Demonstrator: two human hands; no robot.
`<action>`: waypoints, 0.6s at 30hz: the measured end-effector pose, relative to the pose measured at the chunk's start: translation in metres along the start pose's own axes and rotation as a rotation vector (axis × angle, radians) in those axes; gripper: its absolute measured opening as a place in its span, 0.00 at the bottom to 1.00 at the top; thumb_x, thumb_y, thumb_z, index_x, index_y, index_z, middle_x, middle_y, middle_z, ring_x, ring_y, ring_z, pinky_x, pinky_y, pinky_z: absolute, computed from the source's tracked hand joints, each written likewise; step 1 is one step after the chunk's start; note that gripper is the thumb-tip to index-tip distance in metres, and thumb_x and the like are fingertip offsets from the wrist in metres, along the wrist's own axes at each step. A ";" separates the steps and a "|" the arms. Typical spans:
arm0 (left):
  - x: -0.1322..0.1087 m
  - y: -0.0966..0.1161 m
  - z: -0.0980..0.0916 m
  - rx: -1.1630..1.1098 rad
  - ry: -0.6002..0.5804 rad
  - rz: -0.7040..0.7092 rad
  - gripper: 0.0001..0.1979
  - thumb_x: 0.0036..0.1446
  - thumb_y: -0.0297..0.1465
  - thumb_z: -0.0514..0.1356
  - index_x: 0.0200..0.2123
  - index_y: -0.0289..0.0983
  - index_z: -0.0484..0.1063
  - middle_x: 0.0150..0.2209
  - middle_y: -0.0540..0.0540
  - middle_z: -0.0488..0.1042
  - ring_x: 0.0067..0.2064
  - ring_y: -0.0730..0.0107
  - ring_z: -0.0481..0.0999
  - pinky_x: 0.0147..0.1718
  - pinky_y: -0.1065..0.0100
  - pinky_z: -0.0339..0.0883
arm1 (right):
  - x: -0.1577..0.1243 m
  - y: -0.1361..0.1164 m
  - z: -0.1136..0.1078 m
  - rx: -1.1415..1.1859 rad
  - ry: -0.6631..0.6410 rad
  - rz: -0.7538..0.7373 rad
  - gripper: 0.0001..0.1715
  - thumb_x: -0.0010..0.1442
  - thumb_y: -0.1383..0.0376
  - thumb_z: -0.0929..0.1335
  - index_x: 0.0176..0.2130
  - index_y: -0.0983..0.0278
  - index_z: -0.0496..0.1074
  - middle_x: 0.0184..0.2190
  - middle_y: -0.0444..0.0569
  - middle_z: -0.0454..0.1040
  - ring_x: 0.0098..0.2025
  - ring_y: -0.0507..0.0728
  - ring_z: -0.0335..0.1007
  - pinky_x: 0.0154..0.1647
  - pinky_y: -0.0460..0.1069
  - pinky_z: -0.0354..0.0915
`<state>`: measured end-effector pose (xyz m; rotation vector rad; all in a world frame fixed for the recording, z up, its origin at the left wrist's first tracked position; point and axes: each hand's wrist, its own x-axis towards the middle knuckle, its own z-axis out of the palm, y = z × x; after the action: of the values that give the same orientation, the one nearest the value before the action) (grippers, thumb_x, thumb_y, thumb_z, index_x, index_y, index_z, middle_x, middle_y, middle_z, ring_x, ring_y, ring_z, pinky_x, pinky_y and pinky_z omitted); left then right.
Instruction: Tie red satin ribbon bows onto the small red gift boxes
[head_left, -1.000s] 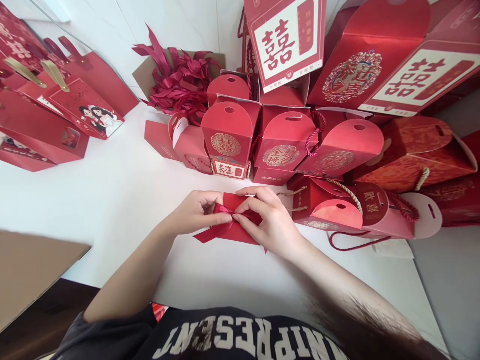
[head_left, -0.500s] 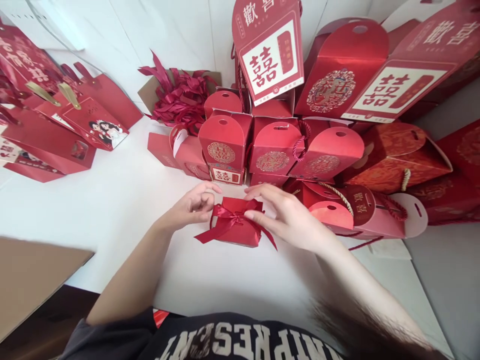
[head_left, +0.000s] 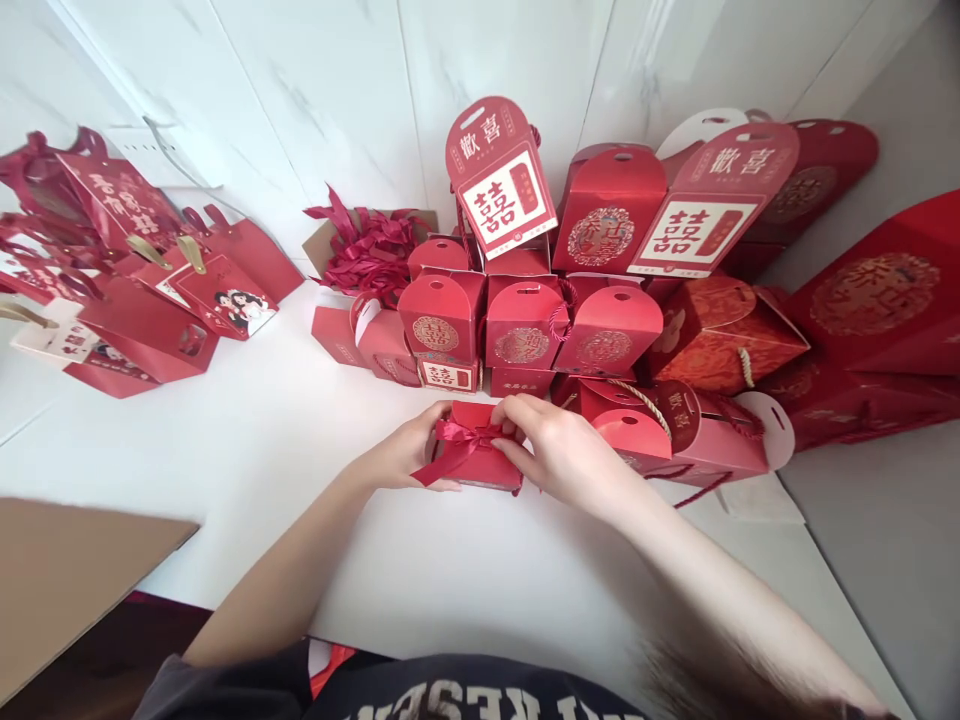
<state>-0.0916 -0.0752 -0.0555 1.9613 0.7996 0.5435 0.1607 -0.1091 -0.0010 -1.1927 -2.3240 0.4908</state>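
A small red gift box [head_left: 489,466] sits on the white table in front of me, with a dark red ribbon [head_left: 448,462] tied in a bow over its top. My left hand [head_left: 409,449] is closed around the box's left side, its thumb behind and other fingers partly hidden by the ribbon tail and box. At the bow's right side, the fingers of my right hand [head_left: 556,446] pinch the ribbon near the knot. The right tail of the ribbon is mostly hidden under that hand.
Behind the box stand stacked red gift boxes [head_left: 439,312] with cord handles. A carton of loose ribbons [head_left: 371,250] is at the back. Red gift bags [head_left: 154,318] stand at the left, and brown cardboard [head_left: 82,570] lies at the near left edge. A grey wall borders the right.
My left hand has gone from loosely curled beside the box to holding its left side. My right fingers have closed on the ribbon. The camera view has tilted up.
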 end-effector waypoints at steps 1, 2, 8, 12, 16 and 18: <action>0.000 0.000 0.000 0.030 0.046 -0.015 0.44 0.43 0.35 0.73 0.62 0.42 0.57 0.61 0.36 0.65 0.57 0.48 0.71 0.53 0.51 0.70 | -0.004 0.003 0.004 -0.017 0.033 -0.051 0.03 0.66 0.69 0.64 0.41 0.62 0.67 0.36 0.49 0.74 0.36 0.56 0.71 0.34 0.49 0.65; -0.001 -0.001 0.000 0.073 0.097 -0.030 0.43 0.45 0.35 0.71 0.62 0.43 0.56 0.61 0.37 0.65 0.57 0.49 0.71 0.53 0.51 0.70 | -0.008 0.007 0.008 -0.035 0.068 -0.116 0.06 0.66 0.71 0.62 0.41 0.62 0.68 0.37 0.50 0.74 0.37 0.56 0.71 0.36 0.50 0.66; -0.002 -0.012 -0.003 0.269 0.315 -0.067 0.41 0.47 0.35 0.69 0.62 0.41 0.56 0.61 0.36 0.66 0.59 0.47 0.70 0.56 0.51 0.67 | -0.043 0.032 0.046 0.151 0.392 -0.168 0.11 0.66 0.72 0.61 0.45 0.61 0.68 0.41 0.52 0.75 0.45 0.59 0.73 0.44 0.55 0.70; -0.002 -0.013 -0.001 0.294 0.344 -0.078 0.40 0.47 0.38 0.69 0.62 0.42 0.58 0.59 0.37 0.69 0.57 0.46 0.72 0.53 0.51 0.70 | -0.057 0.036 0.080 0.486 0.441 0.077 0.24 0.65 0.65 0.65 0.59 0.58 0.59 0.60 0.58 0.63 0.63 0.62 0.62 0.57 0.60 0.68; -0.002 -0.013 0.004 0.212 0.333 -0.088 0.45 0.43 0.38 0.72 0.63 0.43 0.57 0.60 0.37 0.67 0.58 0.44 0.71 0.54 0.48 0.70 | -0.059 0.041 0.098 0.563 0.215 0.056 0.39 0.65 0.61 0.66 0.69 0.55 0.47 0.69 0.56 0.52 0.70 0.63 0.50 0.66 0.64 0.58; -0.002 -0.014 0.004 0.135 0.311 -0.075 0.51 0.39 0.37 0.74 0.65 0.44 0.55 0.63 0.36 0.64 0.60 0.42 0.68 0.55 0.46 0.69 | -0.060 0.045 0.102 0.583 0.147 0.085 0.41 0.65 0.61 0.66 0.70 0.54 0.45 0.69 0.56 0.54 0.68 0.63 0.56 0.65 0.64 0.60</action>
<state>-0.0944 -0.0736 -0.0702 1.9857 1.1241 0.7794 0.1635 -0.1435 -0.1232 -0.9967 -1.8229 0.9916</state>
